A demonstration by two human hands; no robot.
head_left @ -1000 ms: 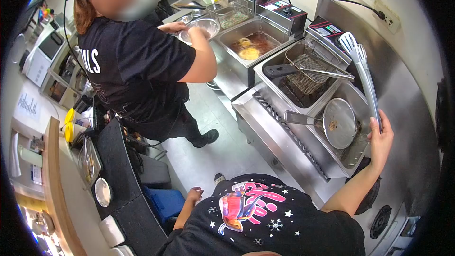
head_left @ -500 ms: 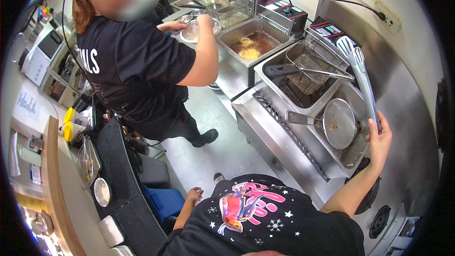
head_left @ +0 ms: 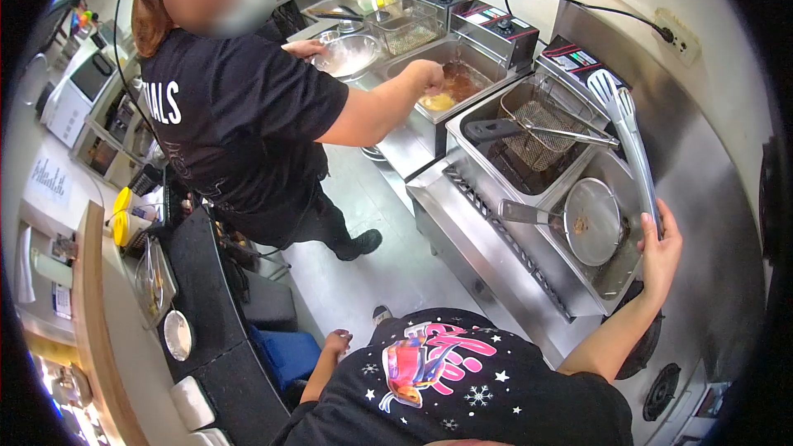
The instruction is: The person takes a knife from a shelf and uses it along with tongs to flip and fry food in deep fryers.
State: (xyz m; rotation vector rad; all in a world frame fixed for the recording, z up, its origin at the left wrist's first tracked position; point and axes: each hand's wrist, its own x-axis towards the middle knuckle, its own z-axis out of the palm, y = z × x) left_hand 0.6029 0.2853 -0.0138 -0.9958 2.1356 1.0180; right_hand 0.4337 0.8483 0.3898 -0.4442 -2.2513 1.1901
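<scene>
My right hand is closed round the handle end of metal tongs, their slotted heads pointing up and away over the fryer. Below them a round mesh strainer lies across the nearest metal basin. In the middle fryer well rests a wire basket, with a second pair of tongs lying over it. My left hand hangs low beside my body, fingers curled; a small pale spot shows at it, too small to name.
A co-worker stands at the far fryer, where yellow food fries in oil. The co-worker's one hand holds a metal bowl. A black counter with a white bowl runs along the left. Burners sit at lower right.
The co-worker's right hand has moved from the bowl to over the frying oil. My right hand and the tongs have hardly moved; my left hand stays low.
</scene>
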